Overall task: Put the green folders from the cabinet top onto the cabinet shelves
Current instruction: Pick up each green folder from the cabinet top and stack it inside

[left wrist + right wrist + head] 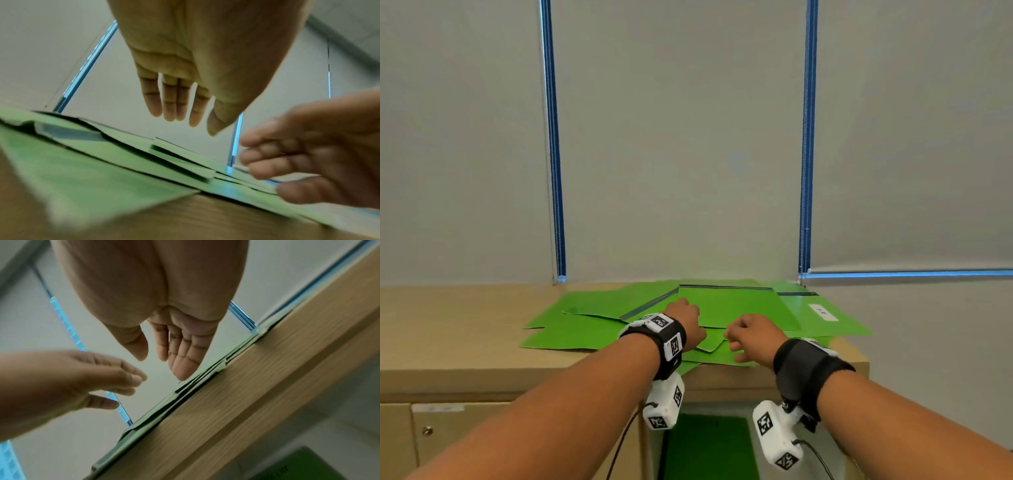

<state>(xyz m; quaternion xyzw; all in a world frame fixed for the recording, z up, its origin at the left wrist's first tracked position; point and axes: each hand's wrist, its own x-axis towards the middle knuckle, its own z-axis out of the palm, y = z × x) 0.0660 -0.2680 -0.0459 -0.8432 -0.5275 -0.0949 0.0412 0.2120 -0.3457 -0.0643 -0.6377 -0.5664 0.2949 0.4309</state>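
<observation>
Right now I have both hands over the loose pile of green folders (736, 308) spread across the wooden cabinet top (448, 329), near its front edge. My left hand (685, 322) hovers with fingers straight and relaxed, holding nothing. My right hand (750, 334), just beside it, has fingers loosely bent over the folders' front edges, gripping nothing that I can see.

The wooden cabinet top (448, 329) is carrying a loose pile of green folders (736, 305), which are overlapping and lying flat. From the pile's middle, one folder with a white label (823, 312) is lying toward 3 o'clock, and others are spreading toward 9 o'clock.
</observation>
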